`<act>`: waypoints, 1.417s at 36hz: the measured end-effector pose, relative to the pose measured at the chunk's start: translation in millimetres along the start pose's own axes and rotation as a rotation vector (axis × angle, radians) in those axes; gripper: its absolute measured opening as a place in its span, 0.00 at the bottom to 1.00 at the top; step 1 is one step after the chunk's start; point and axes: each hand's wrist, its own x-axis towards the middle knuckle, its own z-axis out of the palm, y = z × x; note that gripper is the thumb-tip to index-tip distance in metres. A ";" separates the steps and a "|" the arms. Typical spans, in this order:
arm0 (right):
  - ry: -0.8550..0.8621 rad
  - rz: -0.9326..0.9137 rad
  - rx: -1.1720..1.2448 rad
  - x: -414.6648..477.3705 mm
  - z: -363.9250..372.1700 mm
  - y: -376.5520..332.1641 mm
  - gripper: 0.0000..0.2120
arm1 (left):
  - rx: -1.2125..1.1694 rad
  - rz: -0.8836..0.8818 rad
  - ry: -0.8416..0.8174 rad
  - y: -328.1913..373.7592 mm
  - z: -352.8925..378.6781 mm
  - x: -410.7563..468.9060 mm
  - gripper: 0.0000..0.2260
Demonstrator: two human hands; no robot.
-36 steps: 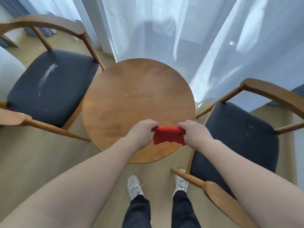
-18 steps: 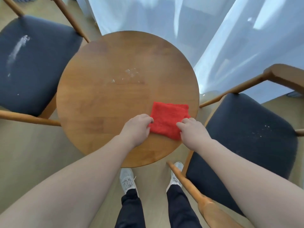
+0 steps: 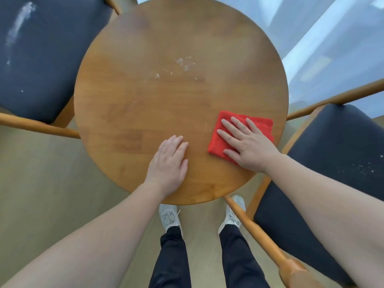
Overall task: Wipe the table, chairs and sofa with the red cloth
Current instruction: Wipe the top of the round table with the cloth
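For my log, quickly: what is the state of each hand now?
Left hand: open, resting on the table, holding nothing.
Right hand: open, pressing the cloth.

Left forearm (image 3: 104, 235) and right forearm (image 3: 324, 196) are bare all the way up. Down below, dark navy trousers (image 3: 172, 258), narrow at the ankle, over pale grey knit trainers (image 3: 168, 217) with white laces.

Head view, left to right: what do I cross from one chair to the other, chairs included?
From the left: left chair's dark seat → bare tabletop → left hand flat on the wood → red cloth under the flat right hand → right chair's dark seat.
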 end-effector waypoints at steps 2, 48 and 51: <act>0.053 0.157 0.074 2.9 3.3 6.1 0.32 | 0.014 -0.004 0.013 -10.2 2.9 -5.2 0.21; 0.242 0.296 0.076 110.5 -36.2 2.8 0.31 | 0.074 -0.015 0.066 -38.2 24.4 -12.8 0.23; 0.251 0.312 0.076 119.2 -38.6 2.8 0.31 | 0.079 -0.009 0.065 -39.9 24.3 -12.6 0.23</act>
